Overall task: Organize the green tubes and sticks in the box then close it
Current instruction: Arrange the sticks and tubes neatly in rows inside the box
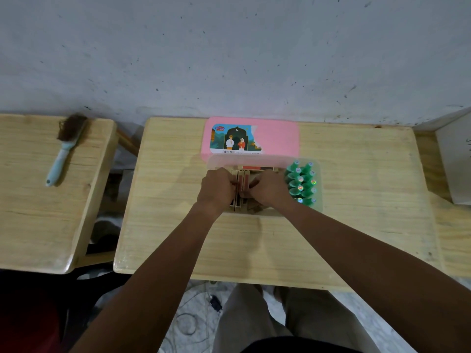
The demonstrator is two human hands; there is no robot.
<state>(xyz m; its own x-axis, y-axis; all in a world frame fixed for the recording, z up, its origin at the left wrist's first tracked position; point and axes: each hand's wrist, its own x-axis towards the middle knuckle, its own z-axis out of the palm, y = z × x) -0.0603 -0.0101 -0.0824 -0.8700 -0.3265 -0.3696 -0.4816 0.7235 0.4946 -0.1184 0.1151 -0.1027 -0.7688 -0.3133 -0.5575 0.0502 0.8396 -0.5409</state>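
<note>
Both hands are being held inside the clear box [263, 159]: the left hand [216, 187] and right hand [269, 186] are being closed on the boxed sticks [240, 178], which are being squared into rows. Green tubes [302, 183] are being kept packed at the box's right end. The pink lid [277, 137] is lying behind, off. A tilted stick is being judged likely to jam the lid.

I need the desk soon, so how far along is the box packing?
Done: the green tubes stand packed at the right end of the clear box. In hand: the left hand and right hand are lining up the sticks inside. Left: finishing that, then fitting the pink lid, lying behind the box.
</note>
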